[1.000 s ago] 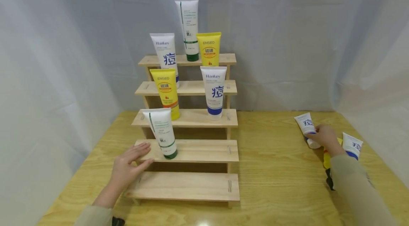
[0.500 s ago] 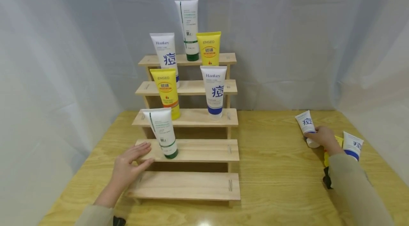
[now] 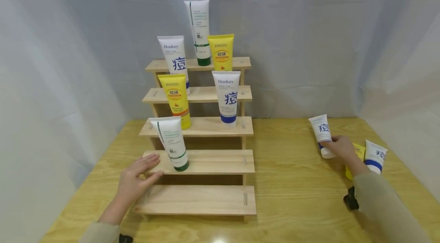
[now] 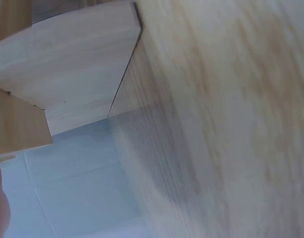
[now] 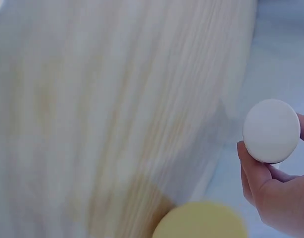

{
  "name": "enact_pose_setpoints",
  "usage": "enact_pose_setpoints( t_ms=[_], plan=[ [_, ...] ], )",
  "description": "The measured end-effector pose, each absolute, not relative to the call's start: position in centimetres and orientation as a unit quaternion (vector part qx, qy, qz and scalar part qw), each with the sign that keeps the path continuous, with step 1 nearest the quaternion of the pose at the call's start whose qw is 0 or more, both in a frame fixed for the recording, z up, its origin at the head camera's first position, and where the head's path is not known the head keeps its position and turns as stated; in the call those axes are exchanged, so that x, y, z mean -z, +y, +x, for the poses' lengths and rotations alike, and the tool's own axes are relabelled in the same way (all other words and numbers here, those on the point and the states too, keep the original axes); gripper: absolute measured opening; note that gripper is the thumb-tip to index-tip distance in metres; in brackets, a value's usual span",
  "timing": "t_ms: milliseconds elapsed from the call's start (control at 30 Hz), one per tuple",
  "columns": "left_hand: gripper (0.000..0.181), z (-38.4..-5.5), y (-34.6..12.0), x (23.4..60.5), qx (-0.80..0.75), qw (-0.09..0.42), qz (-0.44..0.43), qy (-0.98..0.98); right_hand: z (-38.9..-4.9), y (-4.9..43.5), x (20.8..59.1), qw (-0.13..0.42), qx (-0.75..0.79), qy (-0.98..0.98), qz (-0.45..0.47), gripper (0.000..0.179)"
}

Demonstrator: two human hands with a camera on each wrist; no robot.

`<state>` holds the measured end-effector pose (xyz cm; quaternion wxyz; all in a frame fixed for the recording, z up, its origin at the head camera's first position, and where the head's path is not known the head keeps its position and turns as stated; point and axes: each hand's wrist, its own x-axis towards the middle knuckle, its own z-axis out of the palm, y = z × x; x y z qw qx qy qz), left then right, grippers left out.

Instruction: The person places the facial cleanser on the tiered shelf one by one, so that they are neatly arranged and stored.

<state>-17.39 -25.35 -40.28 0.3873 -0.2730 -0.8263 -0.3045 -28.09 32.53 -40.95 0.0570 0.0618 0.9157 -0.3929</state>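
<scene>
My right hand (image 3: pixel 342 150) pinches a white squeeze tube (image 3: pixel 321 130) with blue lettering near its blue-banded cap end. In the right wrist view the tube's round white cap (image 5: pixel 272 131) faces the camera, with fingers and thumb on either side. My left hand (image 3: pixel 135 178) rests its straight fingers on the left end of a wooden step shelf (image 3: pixel 220 161), beside a white tube with a green cap (image 3: pixel 172 143). The left wrist view shows the shelf's side and the tabletop, with only a bit of finger at the left edge.
Higher steps hold yellow tubes (image 3: pixel 221 52), white-and-blue tubes (image 3: pixel 228 98) and another green-capped tube (image 3: pixel 199 25). At the table's right, a yellow tube (image 3: pixel 359 151) and a white-and-blue tube (image 3: pixel 374 156) lie by my right forearm. A pale curtain (image 3: pixel 295 44) hangs behind.
My right hand, gripping the white-and-blue tube, has moved a little left and away from the other tubes; the tube stands more upright. My left hand stays on the shelf.
</scene>
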Motion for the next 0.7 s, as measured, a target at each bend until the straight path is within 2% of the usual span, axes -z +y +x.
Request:
enact_pose_setpoints(
  t_ms=[200,300,467,700],
  plan=[
    [0.037,-17.3,-25.1,40.2,0.3,0.387,-0.269,-0.829,-26.6,29.8,40.6,-0.012,0.399,0.917,0.011,0.056],
    [0.037,-17.2,-25.1,40.2,0.293,0.388,-0.268,-0.832,-25.6,28.2,40.3,-0.03,0.409,0.912,-0.003,0.054],
    [0.036,-17.1,-25.1,40.2,0.293,0.391,-0.271,-0.829,-23.4,25.7,39.3,-0.024,0.448,0.894,-0.011,0.056],
    [0.036,-17.3,-25.1,40.1,0.293,0.392,-0.269,-0.83,-20.6,22.9,37.8,0.011,0.56,0.828,-0.028,0.06]
  ],
)
